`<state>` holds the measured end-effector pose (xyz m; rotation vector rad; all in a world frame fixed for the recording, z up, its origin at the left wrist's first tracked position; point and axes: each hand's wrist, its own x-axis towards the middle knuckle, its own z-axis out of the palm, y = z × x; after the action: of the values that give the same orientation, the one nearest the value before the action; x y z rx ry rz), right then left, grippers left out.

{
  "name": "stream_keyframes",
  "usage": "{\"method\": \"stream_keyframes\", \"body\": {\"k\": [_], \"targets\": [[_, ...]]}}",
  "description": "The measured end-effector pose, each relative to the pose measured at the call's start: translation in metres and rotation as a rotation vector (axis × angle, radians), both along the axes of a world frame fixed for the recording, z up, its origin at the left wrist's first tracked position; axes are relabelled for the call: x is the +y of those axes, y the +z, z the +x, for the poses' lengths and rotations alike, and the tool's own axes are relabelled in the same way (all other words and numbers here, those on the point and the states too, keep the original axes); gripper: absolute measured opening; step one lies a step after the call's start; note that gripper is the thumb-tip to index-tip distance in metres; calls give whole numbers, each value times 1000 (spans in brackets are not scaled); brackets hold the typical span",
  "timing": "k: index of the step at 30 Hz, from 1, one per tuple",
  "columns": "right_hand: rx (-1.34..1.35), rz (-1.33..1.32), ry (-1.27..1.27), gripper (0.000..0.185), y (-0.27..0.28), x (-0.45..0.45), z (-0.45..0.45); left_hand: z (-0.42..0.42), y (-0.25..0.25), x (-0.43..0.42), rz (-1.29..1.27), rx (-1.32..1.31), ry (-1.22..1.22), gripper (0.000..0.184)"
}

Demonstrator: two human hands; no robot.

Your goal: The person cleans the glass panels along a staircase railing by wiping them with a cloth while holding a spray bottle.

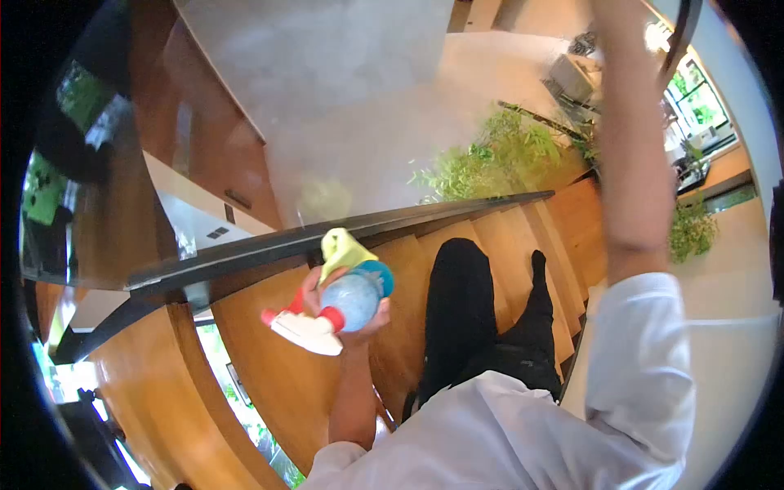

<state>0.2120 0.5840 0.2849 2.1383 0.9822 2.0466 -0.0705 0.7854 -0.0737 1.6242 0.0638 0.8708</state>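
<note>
My left hand is closed around a spray bottle with a translucent bluish body, a red collar and a white-and-red spray head. The bottle is tipped, its head toward the lower left. A yellow cloth is bunched against the bottle in the same hand. Something teal shows at the bottle's far end; I cannot tell whether it is the base or a separate piece. My right forearm stretches up past the top edge, so my right hand is out of sight.
Curved wooden stairs run under my legs in black trousers. A dark rail edges a glass panel beside them. Green plants stand past the glass, and a white wall rises on the right.
</note>
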Motion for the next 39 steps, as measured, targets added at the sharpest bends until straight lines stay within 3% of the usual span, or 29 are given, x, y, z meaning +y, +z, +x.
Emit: {"method": "stream_keyframes", "body": {"k": [2,6,7,9,12,13,15,16,18,19,21,24,25,26,27,28,29,31,33,35,39], "targets": [[200,-1,-7,81,-93,0,-16,4,-2,5,-49,-47,54,96],[812,-91,-15,84,-324,-13,-68,3,-6,16,97,-71,146,101],[1021,-81,-4,76,-375,-19,-87,4,-10,17,99,-65,135,101],[1114,-280,75,67,-494,-37,-91,3,-19,20,114,-124,193,103],[1083,-263,313,60,-526,-45,-91,1,-25,26,173,-89,176,99],[1347,-243,269,59,-490,-44,-98,3,-24,24,186,-102,177,100],[1139,-243,349,58,-487,-50,-82,6,-22,18,194,-143,194,100],[1310,-98,453,56,-455,-46,-74,5,-21,15,169,-95,169,101],[1033,38,104,67,-364,-46,-71,6,-15,8,75,-61,151,97],[608,22,61,75,-316,-44,-55,7,-13,12,75,-92,149,97],[341,176,330,77,-197,-55,-32,3,-12,15,176,-23,148,93],[242,72,110,47,-14,-81,8,-1,-6,10,82,-39,134,93],[257,106,92,39,47,-79,0,-2,-4,12,43,-3,122,94],[360,-94,231,41,118,-73,-31,-4,-4,16,170,4,156,96],[68,-171,199,39,149,-50,-38,-4,-13,24,310,-1,201,105],[-248,-197,148,38,179,-27,-45,1,-29,21,247,-118,230,99],[-344,-281,150,39,208,-20,-45,4,-42,22,235,-108,207,117],[-367,-218,138,35,232,-20,-39,11,-68,23,211,-86,164,155],[-239,-115,205,51,226,-17,-33,5,-54,26,252,-61,126,153],[-224,40,236,48,190,-6,-32,2,-42,27,286,-45,90,153],[200,82,149,69,43,25,-80,2,-33,16,181,-26,100,146]]}}
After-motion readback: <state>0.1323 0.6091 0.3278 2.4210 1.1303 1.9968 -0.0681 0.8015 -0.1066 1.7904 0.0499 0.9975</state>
